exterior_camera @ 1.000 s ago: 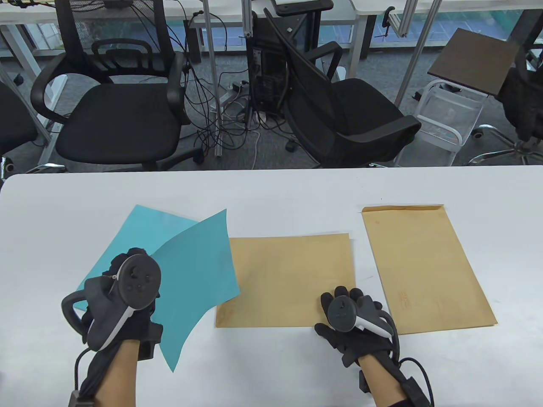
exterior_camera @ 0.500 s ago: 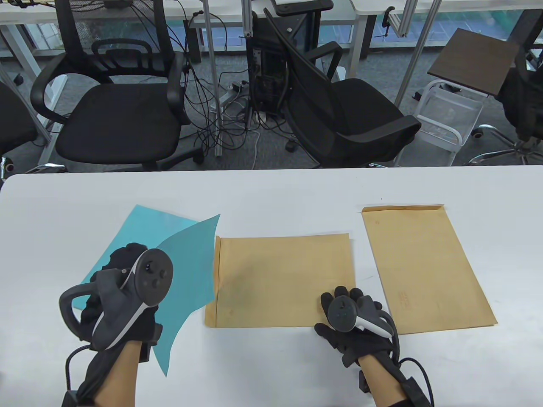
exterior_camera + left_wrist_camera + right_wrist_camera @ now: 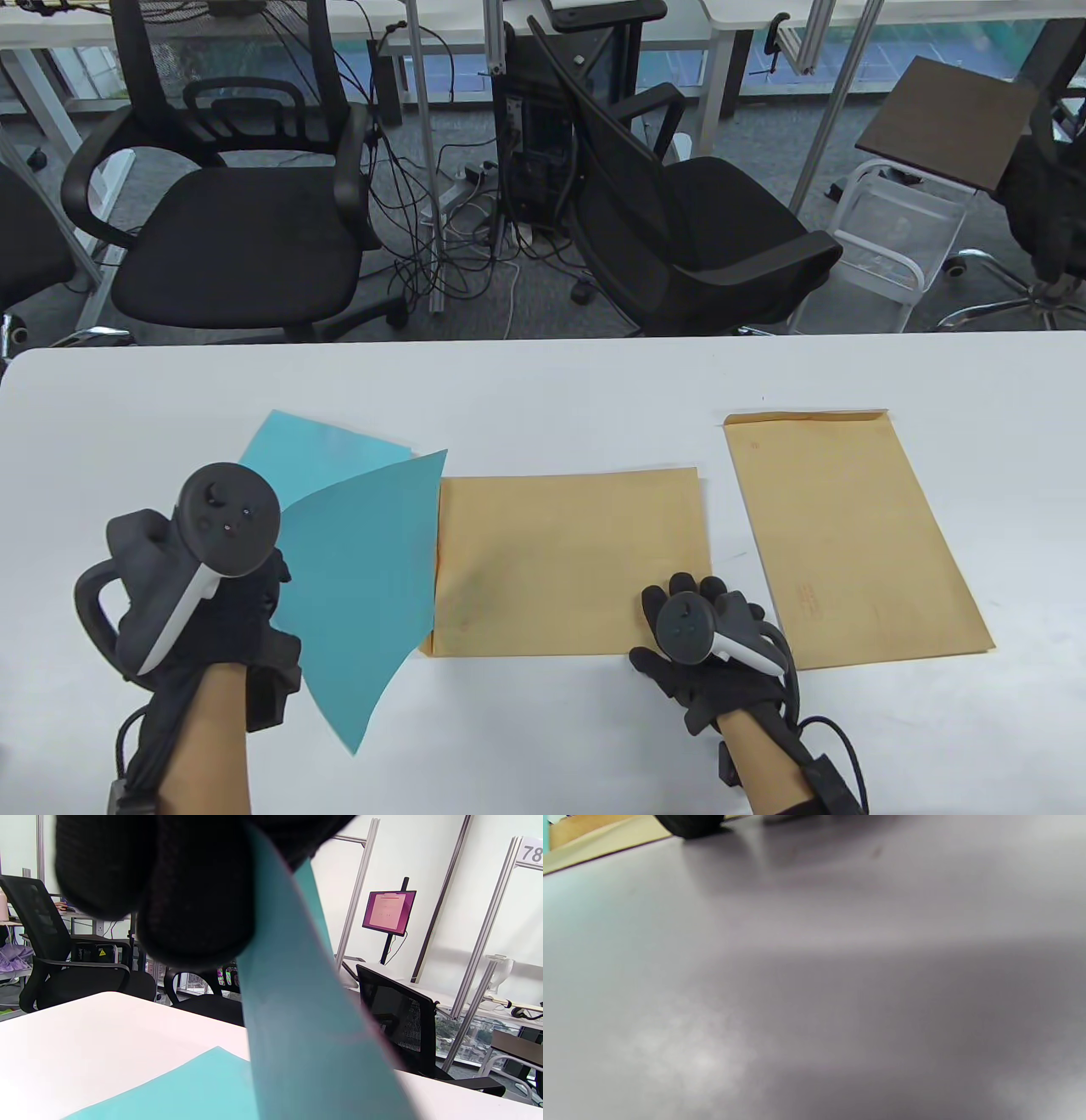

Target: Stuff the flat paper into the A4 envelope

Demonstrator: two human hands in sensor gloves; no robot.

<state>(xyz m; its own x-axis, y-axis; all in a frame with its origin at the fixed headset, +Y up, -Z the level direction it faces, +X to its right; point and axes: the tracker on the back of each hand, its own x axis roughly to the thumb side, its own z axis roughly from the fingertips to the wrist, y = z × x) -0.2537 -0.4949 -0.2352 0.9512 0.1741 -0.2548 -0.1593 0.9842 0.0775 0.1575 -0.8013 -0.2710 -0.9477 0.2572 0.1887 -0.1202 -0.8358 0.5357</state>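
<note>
Lifted and swung leftward over the past second, the person's left hand [image 3: 204, 594] now holds a curling teal sheet of paper [image 3: 361, 586] clear of the white table [image 3: 551, 399], its right edge just overlapping the open left end of the tan A4 envelope [image 3: 568, 560] lying crosswise at centre. Gloved fingers [image 3: 191, 899] pinch the sheet near its left edge, as the left wrist view shows, while a second teal sheet [image 3: 318, 446] lies flat beneath. On the envelope's near right corner rests the right hand [image 3: 700, 649], fingers spread and straight, pinning it down and gripping nothing. Another tan envelope [image 3: 848, 535] lies well apart on the right. Insertion appears not yet begun. Held from one side, the limp paper could buckle or catch on the envelope's mouth, which looks closed flat; pushing would then crease the sheet or slide the envelope rightward despite the holding hand.
</note>
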